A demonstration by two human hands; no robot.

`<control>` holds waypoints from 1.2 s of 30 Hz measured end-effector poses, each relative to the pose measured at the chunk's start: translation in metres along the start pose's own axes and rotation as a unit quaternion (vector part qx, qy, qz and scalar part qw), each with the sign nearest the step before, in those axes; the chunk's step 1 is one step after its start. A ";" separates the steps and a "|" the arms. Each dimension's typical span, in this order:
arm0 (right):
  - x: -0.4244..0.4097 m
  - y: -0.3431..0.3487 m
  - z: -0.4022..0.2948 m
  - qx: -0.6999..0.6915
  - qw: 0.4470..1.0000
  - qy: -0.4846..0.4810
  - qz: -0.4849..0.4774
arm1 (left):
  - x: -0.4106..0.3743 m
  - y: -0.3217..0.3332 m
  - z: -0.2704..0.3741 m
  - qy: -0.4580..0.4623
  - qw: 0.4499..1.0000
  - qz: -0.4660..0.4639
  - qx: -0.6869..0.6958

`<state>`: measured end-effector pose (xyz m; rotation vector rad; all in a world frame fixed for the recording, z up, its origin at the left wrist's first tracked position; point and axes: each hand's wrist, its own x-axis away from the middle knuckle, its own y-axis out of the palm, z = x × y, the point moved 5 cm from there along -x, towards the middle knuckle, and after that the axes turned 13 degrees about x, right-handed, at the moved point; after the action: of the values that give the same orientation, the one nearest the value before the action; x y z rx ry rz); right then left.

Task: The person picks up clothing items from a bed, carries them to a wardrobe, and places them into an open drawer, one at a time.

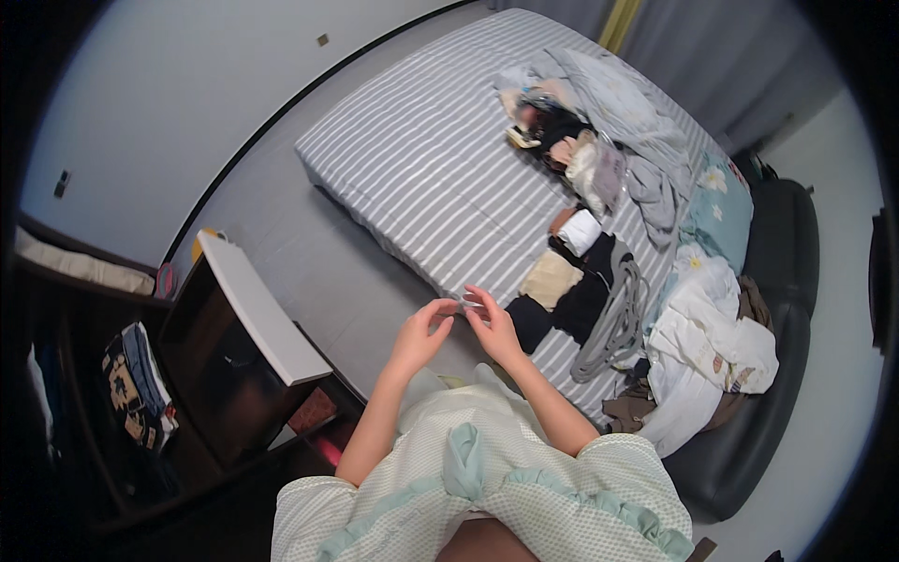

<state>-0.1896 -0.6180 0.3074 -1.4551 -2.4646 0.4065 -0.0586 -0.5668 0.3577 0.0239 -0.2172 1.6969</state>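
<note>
In front of my body, both hands are raised at the near corner of the bed (393, 190). My left hand (423, 334) has its fingers curved and its thumb apart from them. Facing it, my right hand (496, 329) is held the same way, its fingertips close to those of the left. A small greyish patch shows between the fingertips; whether it is a thing or the sheet behind is unclear. Just right of my right hand lie black folded clothes (586, 298), a cream folded cloth (550, 279) and a bundle of grey clothes hangers (612, 316).
A white rolled cloth (580, 232) and a heap of mixed clothes (562, 140) lie farther up the bed. White garments (709, 330) spill near the black headboard (776, 281). At left stands a dark cabinet (211, 351) with a white-edged panel (260, 309) and folded jeans (140, 379).
</note>
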 end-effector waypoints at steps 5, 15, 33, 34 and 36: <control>0.025 -0.061 0.051 0.002 0.998 0.033 0.053 | -0.013 0.069 -0.003 -0.027 0.998 -0.061 -0.009; 0.072 -0.157 0.124 -0.021 0.989 0.118 0.089 | -0.032 0.189 -0.027 -0.060 0.986 -0.148 -0.043; 0.096 -0.174 0.270 0.035 0.952 0.248 0.174 | -0.087 0.245 -0.187 -0.169 0.944 -0.232 -0.162; 0.092 -0.170 0.276 0.038 0.952 0.251 0.169 | -0.093 0.245 -0.203 -0.186 0.947 -0.242 -0.100; 0.082 -0.162 0.288 0.028 0.953 0.258 0.157 | -0.113 0.243 -0.223 -0.156 0.964 -0.213 -0.031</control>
<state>-0.4597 -0.6529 0.1040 -1.6771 -1.8105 0.1236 -0.2575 -0.6718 0.0917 0.2755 -0.4673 1.2490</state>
